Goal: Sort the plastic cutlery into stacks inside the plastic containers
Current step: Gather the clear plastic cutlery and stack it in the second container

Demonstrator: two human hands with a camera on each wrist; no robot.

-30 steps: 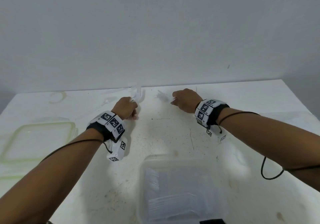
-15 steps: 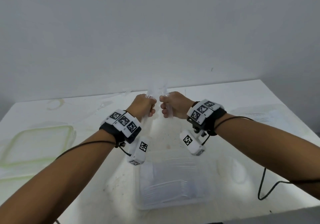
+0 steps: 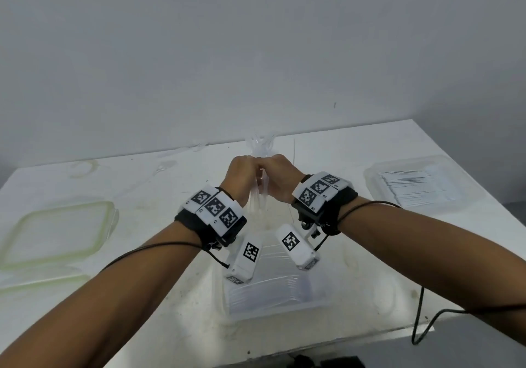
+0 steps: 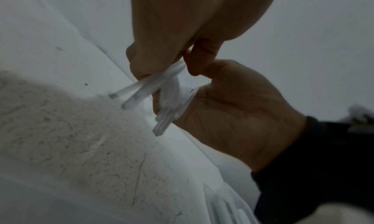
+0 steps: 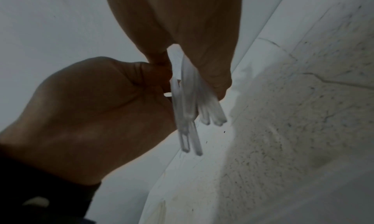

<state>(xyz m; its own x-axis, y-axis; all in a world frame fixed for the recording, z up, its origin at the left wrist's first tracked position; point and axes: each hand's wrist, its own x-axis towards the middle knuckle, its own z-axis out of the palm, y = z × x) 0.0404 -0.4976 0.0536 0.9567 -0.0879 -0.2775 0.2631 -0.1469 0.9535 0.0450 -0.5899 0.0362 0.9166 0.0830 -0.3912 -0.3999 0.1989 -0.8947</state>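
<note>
Left hand [image 3: 242, 178] and right hand [image 3: 280, 178], touching, each clamp cutlery [image 3: 260, 196]; handles hang below the fists above the near container [image 3: 321, 296].

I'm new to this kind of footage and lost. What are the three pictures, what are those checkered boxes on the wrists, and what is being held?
No machine here: a person works with bare hands. One picture comes from a head camera; the other two come from wrist cameras, the marked boxes strapped on each wrist. The left hand and right hand together hold a bundle of clear plastic cutlery, handles pointing down. On the white table lie a container of stacked cutlery below the hands, another container to the right, and a lid to the left.
</note>
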